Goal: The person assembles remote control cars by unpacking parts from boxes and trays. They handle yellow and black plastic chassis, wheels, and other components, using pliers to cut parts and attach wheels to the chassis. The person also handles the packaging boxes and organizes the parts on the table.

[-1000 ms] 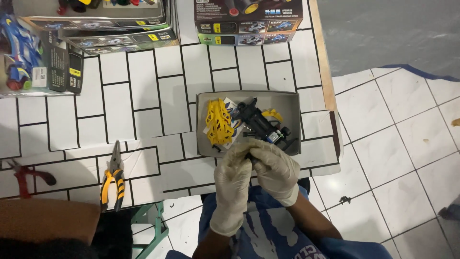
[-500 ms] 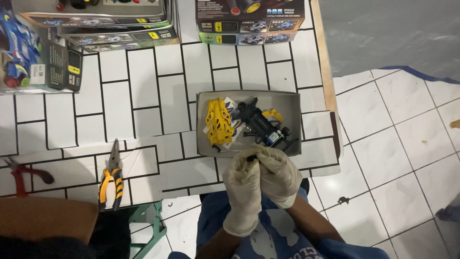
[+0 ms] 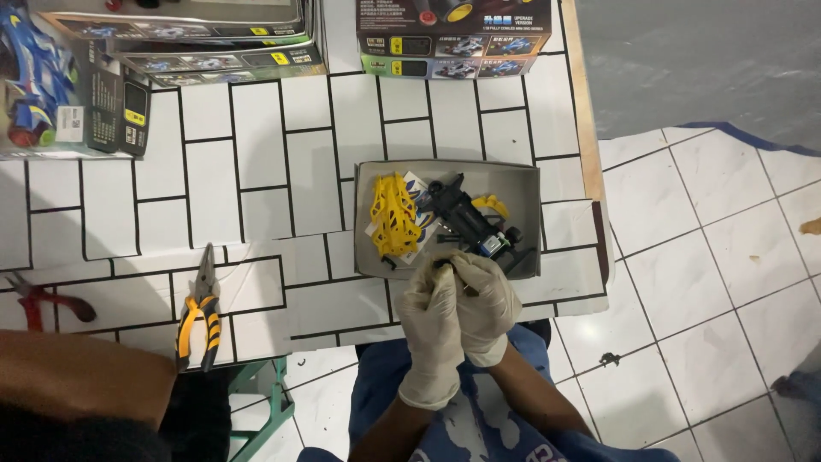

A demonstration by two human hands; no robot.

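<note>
- Looking down, I see my gloved left hand (image 3: 434, 321) and gloved right hand (image 3: 486, 304) pressed together just below the near edge of the grey tray (image 3: 522, 184).
- Both hands curl shut around a small dark part (image 3: 442, 264); only its tip shows between the fingertips, and I cannot tell what it is.
- Inside the tray lie a yellow plastic frame (image 3: 393, 214) at its left side and a black toy-car chassis (image 3: 470, 221) at its centre, running toward its right near corner.
- The tray sits on the white tile-patterned tabletop (image 3: 256, 145), close to its right edge.
- Left of the tray, well apart, lie yellow-handled pliers (image 3: 199, 308); farther left still, a red-handled tool (image 3: 38, 299) at the picture's edge.
- Beyond the tray, at the far side, stand printed model-kit boxes (image 3: 453, 26).
- Another person's brown sleeve (image 3: 81, 381) shows near the pliers, well left of the tray.
</note>
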